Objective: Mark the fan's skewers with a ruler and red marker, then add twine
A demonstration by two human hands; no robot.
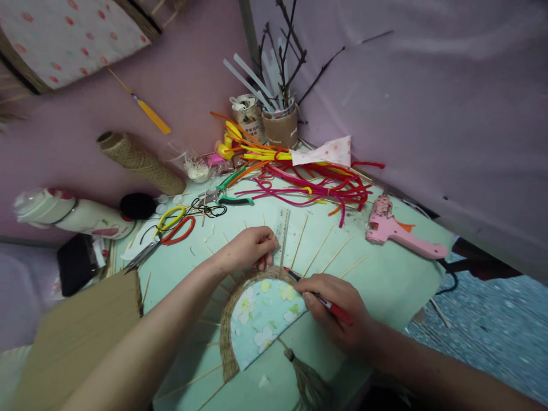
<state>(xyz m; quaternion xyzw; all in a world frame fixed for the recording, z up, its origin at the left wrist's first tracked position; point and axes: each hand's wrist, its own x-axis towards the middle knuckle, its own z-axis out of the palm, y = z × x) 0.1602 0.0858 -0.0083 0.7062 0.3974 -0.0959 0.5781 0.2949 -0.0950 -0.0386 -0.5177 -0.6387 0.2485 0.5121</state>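
Note:
A half-round fan-like piece point(261, 322) lies on the table, with blue floral fabric, a wound twine rim point(226, 342) and thin wooden sticks point(319, 251) radiating outward. A tassel point(306, 377) hangs at its straight edge. My left hand point(250, 249) is closed at the top of the rim, its fingers on the side of a clear ruler point(283, 225) that stands out between the sticks. My right hand point(336, 305) grips a red pen point(323, 301), its dark tip at the rim just right of the ruler's lower end.
Scissors point(177, 225), pliers point(233, 200) and a twine cone point(141, 162) lie at the left. Pipe cleaners point(317, 185) spread along the back, before a jar point(280, 125) of glue sticks and twigs. A pink glue gun point(400, 231) is right; cardboard point(85, 342) lies front left.

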